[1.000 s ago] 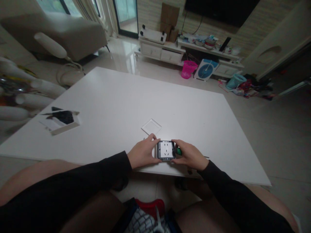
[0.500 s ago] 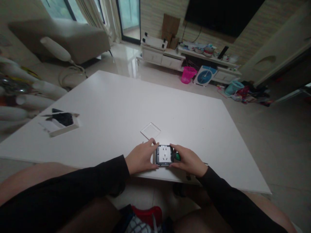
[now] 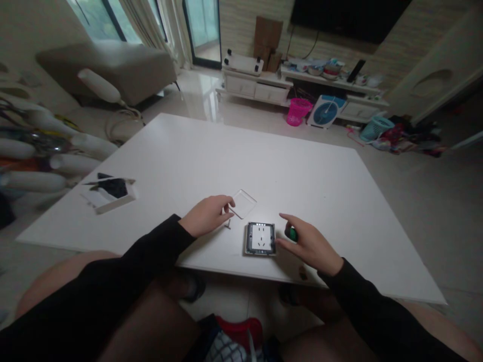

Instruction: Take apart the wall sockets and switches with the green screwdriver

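Observation:
A wall socket module with a white face and dark frame lies flat near the front edge of the white table, untouched between my hands. My left hand is to its left, fingers curled and pinching a small pale screw-like piece just above the tabletop. The fingertips are beside a clear square cover plate. My right hand rests right of the socket, loosely closed round a green-handled screwdriver, whose shaft is hidden under the palm.
An opened white box with a dark insert sits at the table's left edge. Past the table are a grey sofa, a low white cabinet, a pink basket and a fan.
Both hands have let go of the socket, which now lies on the table. My left hand moved up and left to the small piece; my right hand drew off to the right.

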Motion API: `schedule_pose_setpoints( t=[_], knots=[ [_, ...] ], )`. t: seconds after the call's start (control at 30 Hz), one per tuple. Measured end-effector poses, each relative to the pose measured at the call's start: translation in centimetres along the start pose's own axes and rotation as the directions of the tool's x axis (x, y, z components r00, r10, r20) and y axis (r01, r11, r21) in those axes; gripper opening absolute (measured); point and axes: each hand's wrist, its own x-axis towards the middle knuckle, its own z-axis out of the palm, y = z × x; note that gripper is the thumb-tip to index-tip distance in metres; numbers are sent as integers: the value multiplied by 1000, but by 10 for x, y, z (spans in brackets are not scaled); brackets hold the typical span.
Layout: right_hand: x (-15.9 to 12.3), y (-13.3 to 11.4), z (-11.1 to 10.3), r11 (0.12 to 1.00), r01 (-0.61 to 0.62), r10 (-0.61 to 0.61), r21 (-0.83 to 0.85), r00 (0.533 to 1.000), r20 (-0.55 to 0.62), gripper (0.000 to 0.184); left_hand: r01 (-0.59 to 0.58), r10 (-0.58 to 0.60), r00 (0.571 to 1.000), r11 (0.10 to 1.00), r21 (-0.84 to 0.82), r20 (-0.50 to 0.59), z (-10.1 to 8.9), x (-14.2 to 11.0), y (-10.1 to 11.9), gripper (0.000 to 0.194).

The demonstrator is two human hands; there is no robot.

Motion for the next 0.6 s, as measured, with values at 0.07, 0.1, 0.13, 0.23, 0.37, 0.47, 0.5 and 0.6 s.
schedule_pose_setpoints(
  t=[0.07, 0.1, 0.13, 0.23, 0.37, 0.47, 0.5, 0.6],
  knots=[
    [0, -1, -10, 1000, -25, 26, 15, 998, -61, 49, 15, -19, 998, 998, 67, 52, -2, 2, -5, 15],
    [0, -2, -14, 999, -30, 32, 22, 996, -82, 44, 15, -23, 996, 996, 91, 82, 0, 3, -5, 14],
    [-1, -3, -19, 999, -32, 35, 32, 994, -100, 40, 19, -30, 994, 994, 107, 108, 2, 2, -4, 14],
    [-3, -5, -29, 997, -33, 42, 63, 989, -145, 35, 40, -61, 984, 992, 123, 168, 10, 1, 2, 11],
    [-9, -7, -39, 996, -34, 50, 79, 977, -209, 30, 24, -45, 983, 992, 121, 178, 12, 0, 6, 13],
    [-15, -8, -47, 994, -52, 74, 97, 969, -236, 27, 19, -49, 981, 988, 155, 189, 14, 0, 4, 15],
    [-17, -9, -50, 993, -56, 80, 107, 967, -240, 25, 21, -54, 979, 986, 168, 195, 15, 0, 2, 14],
    [-20, -11, -59, 990, -41, 78, 135, 959, -274, 21, 9, -47, 979, 983, 186, 200, 21, 0, -3, 10]
  ],
)
